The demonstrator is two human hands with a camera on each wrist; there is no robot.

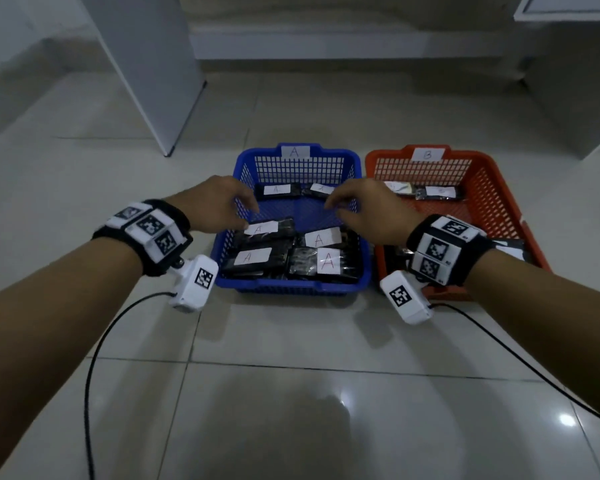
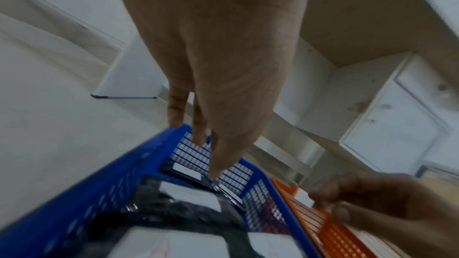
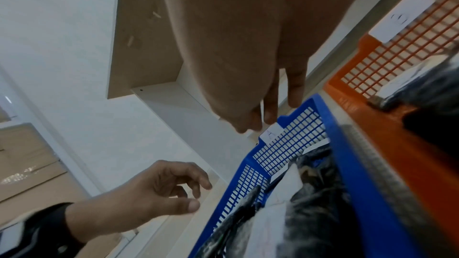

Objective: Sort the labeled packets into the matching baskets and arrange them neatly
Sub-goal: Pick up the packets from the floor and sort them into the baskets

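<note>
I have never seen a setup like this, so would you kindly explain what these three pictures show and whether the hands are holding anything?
No machine here: a person wears cameras on the head and both wrists. The large picture looks down from the head; the other two look along each hand. On the tiled floor stand a blue basket tagged A, holding black packets labelled A, and an orange basket tagged B, also with packets. The left hand and right hand hover over the blue basket, fingers loosely curled, holding nothing.
</note>
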